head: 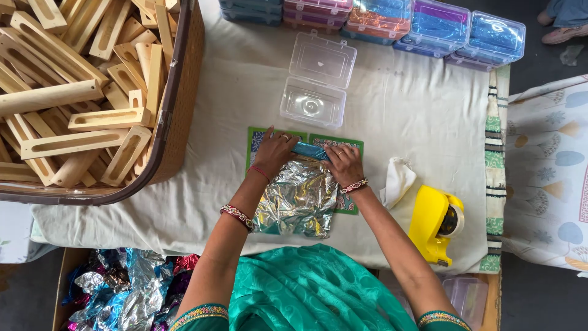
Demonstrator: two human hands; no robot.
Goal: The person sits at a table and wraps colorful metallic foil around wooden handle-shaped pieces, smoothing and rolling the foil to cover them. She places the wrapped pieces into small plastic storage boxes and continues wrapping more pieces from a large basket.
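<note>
both hands down at the centre of the desk [416,110], which is draped in a pale cloth. the left hand [277,149] lies fingers together, pressed on one end of a blue foil-wrapped piece [310,149]; the right hand [344,163] is curled over the other end, gripping it. the piece lies crosswise between them, at the 12 o'clock edge of a crinkled silver foil sheet [297,199], and that sheet rests on a green patterned mat [343,142]. at 12 o'clock from the hands, an open clear plastic box [316,79], lid flipped back. beyond it, a row of filled plastic boxes [429,27]. at 4 o'clock, a yellow tape dispenser [432,224], with a white cloth [397,179] just beside it. at 10 o'clock, a big basket of wooden pieces [73,92]. at 7 o'clock, a box of loose foil sheets [122,288].
</note>
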